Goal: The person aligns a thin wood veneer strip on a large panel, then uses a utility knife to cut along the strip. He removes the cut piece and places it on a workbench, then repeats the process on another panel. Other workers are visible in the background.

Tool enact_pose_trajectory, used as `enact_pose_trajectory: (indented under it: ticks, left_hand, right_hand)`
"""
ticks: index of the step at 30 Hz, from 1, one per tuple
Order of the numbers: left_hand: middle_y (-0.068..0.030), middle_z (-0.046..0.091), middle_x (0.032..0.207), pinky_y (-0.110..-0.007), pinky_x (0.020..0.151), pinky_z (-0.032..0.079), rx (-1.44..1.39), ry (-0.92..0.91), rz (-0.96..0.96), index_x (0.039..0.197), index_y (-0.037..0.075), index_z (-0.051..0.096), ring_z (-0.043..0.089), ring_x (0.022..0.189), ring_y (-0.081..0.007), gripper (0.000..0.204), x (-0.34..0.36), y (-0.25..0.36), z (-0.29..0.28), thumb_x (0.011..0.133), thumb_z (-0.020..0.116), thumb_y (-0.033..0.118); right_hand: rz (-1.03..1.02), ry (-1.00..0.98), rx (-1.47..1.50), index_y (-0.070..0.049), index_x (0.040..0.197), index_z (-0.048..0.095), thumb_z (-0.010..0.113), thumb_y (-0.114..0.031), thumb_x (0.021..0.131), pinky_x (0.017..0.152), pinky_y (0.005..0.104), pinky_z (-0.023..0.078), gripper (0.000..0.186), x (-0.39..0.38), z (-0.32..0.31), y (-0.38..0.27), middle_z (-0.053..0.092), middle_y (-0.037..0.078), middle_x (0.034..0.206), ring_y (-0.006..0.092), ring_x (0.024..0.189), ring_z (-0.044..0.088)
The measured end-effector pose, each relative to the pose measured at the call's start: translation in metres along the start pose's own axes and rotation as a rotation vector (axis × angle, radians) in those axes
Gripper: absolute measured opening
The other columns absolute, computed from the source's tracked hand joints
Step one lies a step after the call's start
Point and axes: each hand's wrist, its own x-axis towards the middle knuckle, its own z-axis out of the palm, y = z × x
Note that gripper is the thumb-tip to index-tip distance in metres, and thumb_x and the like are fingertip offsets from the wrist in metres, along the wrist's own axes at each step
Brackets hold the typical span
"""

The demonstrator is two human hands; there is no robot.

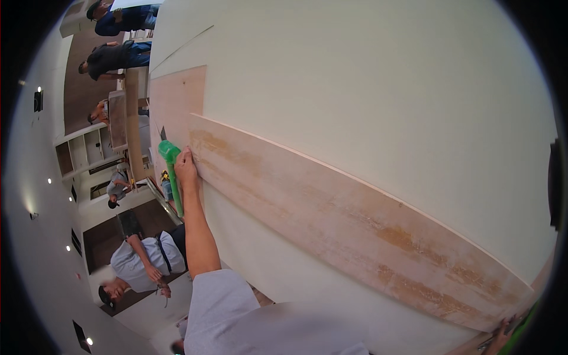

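A long wooden board [331, 207] with rough tan streaks runs across the head view from the left down to the lower right. My left hand [187, 168], reaching out from a grey sleeve, grips the board's left end with its fingers closed at the edge. Right beside that hand is a green tool [170, 151] with a rounded head and a long thin green part along my forearm; whether I touch it cannot be made out. At the board's far right end another hand [503, 340], next to green cloth, appears to be a co-worker's. My right hand is out of view.
A large pale surface [384, 89] spreads behind the board, with a flat wooden panel [177, 94] on it. The room appears turned sideways. Several people stand on the left, the nearest a person in a light shirt [139, 266]. Shelving [89, 145] stands farther off.
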Motion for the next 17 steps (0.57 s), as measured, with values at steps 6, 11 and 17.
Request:
enact_pose_trajectory:
  ticks: [6, 11, 17]
  left_hand:
    - [-0.0082, 0.063, 0.101, -0.026, 0.084, 0.042, 0.040, 0.021, 0.003, 0.105, -0.003, 0.062, 0.057, 0.092, -0.0149, 0.028, -0.001, 0.000, -0.011, 0.091, 0.054, 0.019]
    - [-0.0098, 0.063, 0.100, -0.027, 0.083, 0.042, -0.012, -0.018, 0.016, 0.104, -0.003, 0.062, 0.057, 0.091, -0.0168, 0.030, 0.007, -0.012, -0.003, 0.091, 0.053, 0.023]
    - [-0.0232, 0.060, 0.093, -0.039, 0.071, 0.044, 0.458, -0.268, 0.224, 0.116, 0.005, 0.054, 0.058, 0.084, -0.0258, 0.045, 0.070, -0.110, -0.022, 0.087, 0.051, 0.039]
  right_hand:
    - [0.161, -0.050, 0.014, 0.002, 0.133, 0.035, 0.064, -0.010, 0.083, 0.033, 0.0287, 0.043, 0.060, 0.009, 0.007, 0.011, 0.061, 0.022, 0.090, 0.0208, 0.058, 0.055]
    - [0.076, 0.002, -0.074, -0.002, 0.137, 0.030, 0.065, -0.015, 0.082, 0.041, 0.0298, 0.050, 0.067, -0.002, -0.004, -0.002, 0.060, 0.022, 0.098, 0.0222, 0.063, 0.058]
    - [0.115, 0.043, -0.049, -0.001, 0.126, 0.047, 0.068, -0.028, 0.079, 0.067, 0.0289, 0.047, 0.058, 0.001, -0.016, 0.033, 0.058, 0.007, 0.098, 0.0167, 0.079, 0.055]
